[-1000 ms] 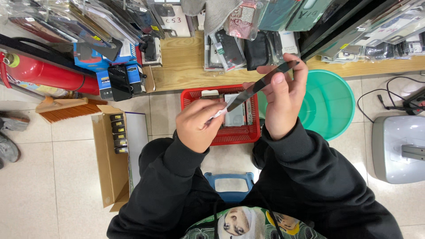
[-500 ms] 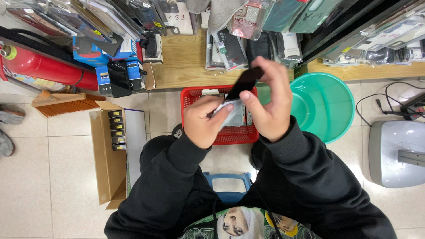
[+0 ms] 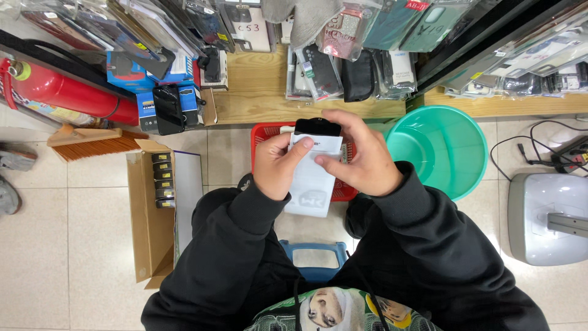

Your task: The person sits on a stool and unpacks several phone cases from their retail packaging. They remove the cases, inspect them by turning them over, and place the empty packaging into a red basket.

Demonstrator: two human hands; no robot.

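Note:
My left hand (image 3: pixel 277 165) and my right hand (image 3: pixel 359 157) both grip a white flat packet (image 3: pixel 313 178) held out in front of me. A black phone case (image 3: pixel 318 127) sticks out of the packet's top edge, under my right fingertips. Below the hands stands a red plastic basket (image 3: pixel 264 131) on the floor, mostly hidden by them. Both arms wear black sleeves.
A teal plastic basin (image 3: pixel 447 147) sits right of the basket. An open cardboard box (image 3: pixel 153 214) with small black items lies at the left, beside a brush (image 3: pixel 92 140) and a red fire extinguisher (image 3: pixel 67 92). Packaged cases hang along a wooden shelf (image 3: pixel 257 92). A grey device (image 3: pixel 548 214) is at the right.
The black case was held up edge-on between my hands; now it is turned flat and partly inside the white packet, and both hands have closed together on it.

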